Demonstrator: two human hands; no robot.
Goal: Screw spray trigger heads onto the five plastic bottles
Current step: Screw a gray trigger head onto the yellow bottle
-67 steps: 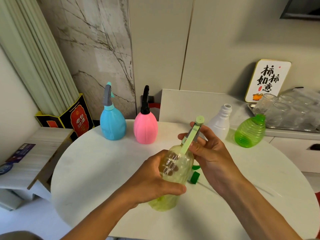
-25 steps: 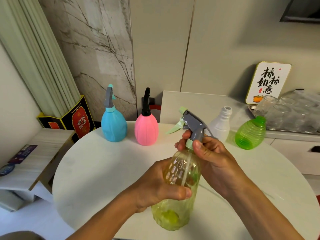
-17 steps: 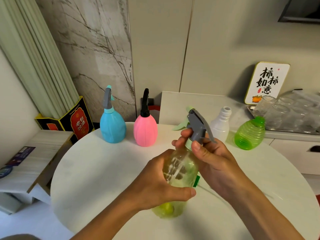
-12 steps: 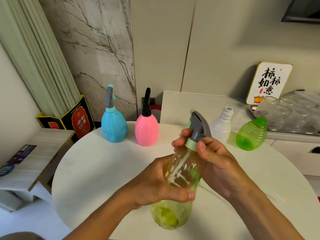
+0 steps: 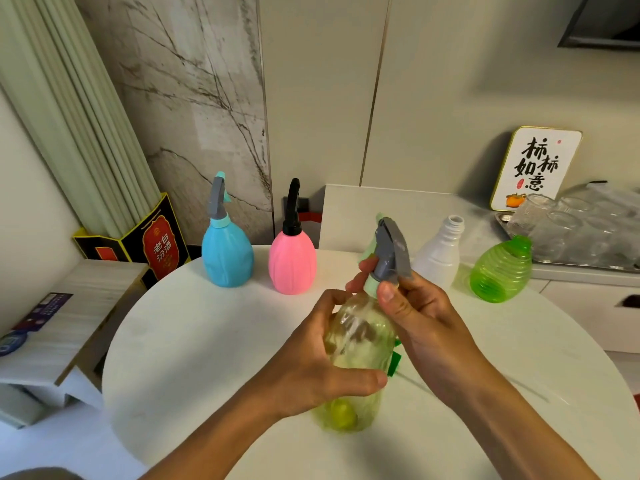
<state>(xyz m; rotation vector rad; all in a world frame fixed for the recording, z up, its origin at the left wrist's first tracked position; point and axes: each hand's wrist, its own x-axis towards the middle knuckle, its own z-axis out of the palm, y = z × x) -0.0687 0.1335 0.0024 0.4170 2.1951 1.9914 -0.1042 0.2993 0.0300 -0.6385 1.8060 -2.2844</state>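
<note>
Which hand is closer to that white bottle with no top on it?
The right hand, pinching the trigger head's collar just in front of the white bottle. The left hand grips the yellow-green bottle, lower and farther away.

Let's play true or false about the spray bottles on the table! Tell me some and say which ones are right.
1. The blue plastic bottle has a trigger head on. True.
2. The white plastic bottle has a trigger head on. False: its neck is bare.
3. The left hand holds the clear yellow-green bottle. True.
4. The right hand rests flat on the round white table. False: it pinches the collar of the grey trigger head.
</note>
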